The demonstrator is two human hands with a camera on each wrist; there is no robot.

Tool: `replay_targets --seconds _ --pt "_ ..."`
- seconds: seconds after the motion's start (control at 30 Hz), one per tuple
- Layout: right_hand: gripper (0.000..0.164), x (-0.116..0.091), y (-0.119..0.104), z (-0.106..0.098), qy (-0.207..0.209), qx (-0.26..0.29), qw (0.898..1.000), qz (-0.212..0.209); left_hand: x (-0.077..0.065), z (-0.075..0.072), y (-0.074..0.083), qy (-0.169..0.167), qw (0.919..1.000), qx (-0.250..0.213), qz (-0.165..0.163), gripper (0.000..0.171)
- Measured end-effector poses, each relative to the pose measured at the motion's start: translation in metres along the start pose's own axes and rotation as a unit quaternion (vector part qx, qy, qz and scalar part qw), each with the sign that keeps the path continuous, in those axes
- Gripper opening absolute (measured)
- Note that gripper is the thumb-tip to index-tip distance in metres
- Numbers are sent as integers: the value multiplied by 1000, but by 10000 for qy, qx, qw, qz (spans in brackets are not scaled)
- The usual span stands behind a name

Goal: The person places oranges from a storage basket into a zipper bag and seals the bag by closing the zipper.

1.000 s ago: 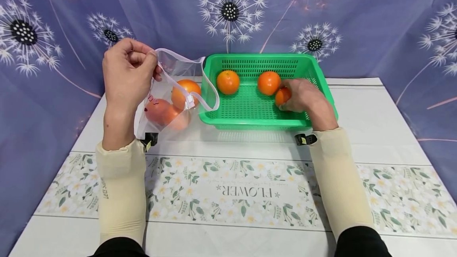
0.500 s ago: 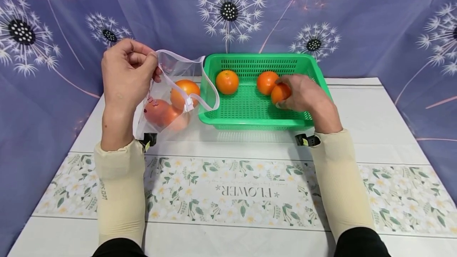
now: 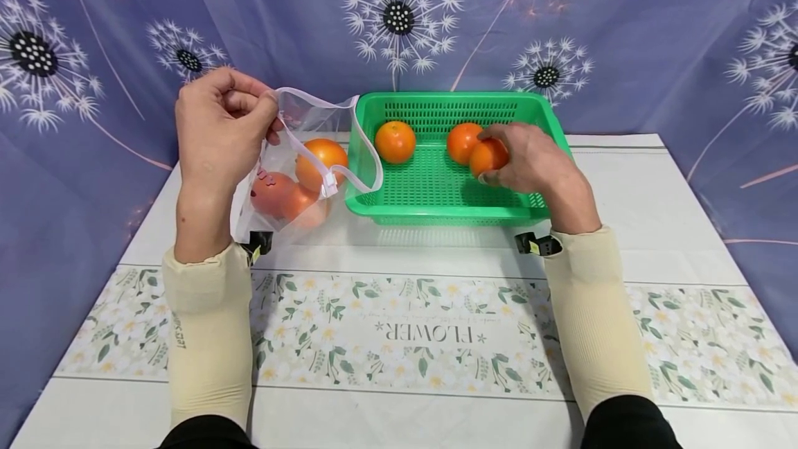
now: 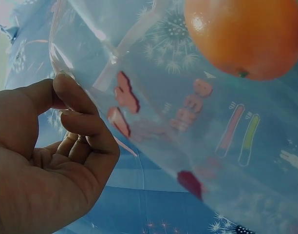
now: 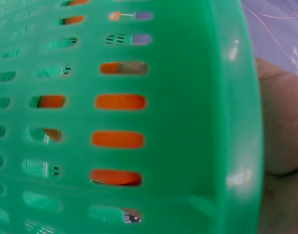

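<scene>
My left hand [image 3: 221, 123] pinches the rim of a clear zip bag [image 3: 328, 184] between thumb and fingers, and the bag's mouth gapes toward the basket. Behind its printed film sit three oranges [image 3: 321, 160]; one orange [image 4: 246, 36] also shows in the left wrist view. Inside the green basket [image 3: 436, 212] my right hand [image 3: 530, 161] grips an orange [image 3: 488, 156] from its right side, with thumb and fingers around it. A second orange [image 3: 463, 143] lies right beside that one, and another orange [image 3: 395, 142] is at the basket's left. In the right wrist view the basket wall hides most of this hand.
The bag's open rim overlaps the basket's left edge. Under both stands a table with a white cloth [image 3: 399, 400] and a floral band. A purple dandelion-print curtain [image 3: 280, 19] hangs close behind the basket.
My right hand has shifted slightly left and up with its orange, which now shows more fully against its neighbour. My left hand keeps the bag in place.
</scene>
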State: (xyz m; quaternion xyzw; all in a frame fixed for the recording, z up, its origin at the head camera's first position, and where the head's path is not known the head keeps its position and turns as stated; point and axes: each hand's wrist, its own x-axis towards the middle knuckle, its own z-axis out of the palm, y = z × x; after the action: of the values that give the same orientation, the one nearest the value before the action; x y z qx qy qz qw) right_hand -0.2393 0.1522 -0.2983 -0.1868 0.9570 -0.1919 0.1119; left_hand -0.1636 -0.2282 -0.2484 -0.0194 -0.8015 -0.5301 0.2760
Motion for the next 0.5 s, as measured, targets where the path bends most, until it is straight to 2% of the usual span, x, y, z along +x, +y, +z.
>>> replay_targets --seconds 0.5 --pt "68 -6 -7 -4 364 -40 9990 -271 0 -1 -2 -90 9999 91 -10 7"
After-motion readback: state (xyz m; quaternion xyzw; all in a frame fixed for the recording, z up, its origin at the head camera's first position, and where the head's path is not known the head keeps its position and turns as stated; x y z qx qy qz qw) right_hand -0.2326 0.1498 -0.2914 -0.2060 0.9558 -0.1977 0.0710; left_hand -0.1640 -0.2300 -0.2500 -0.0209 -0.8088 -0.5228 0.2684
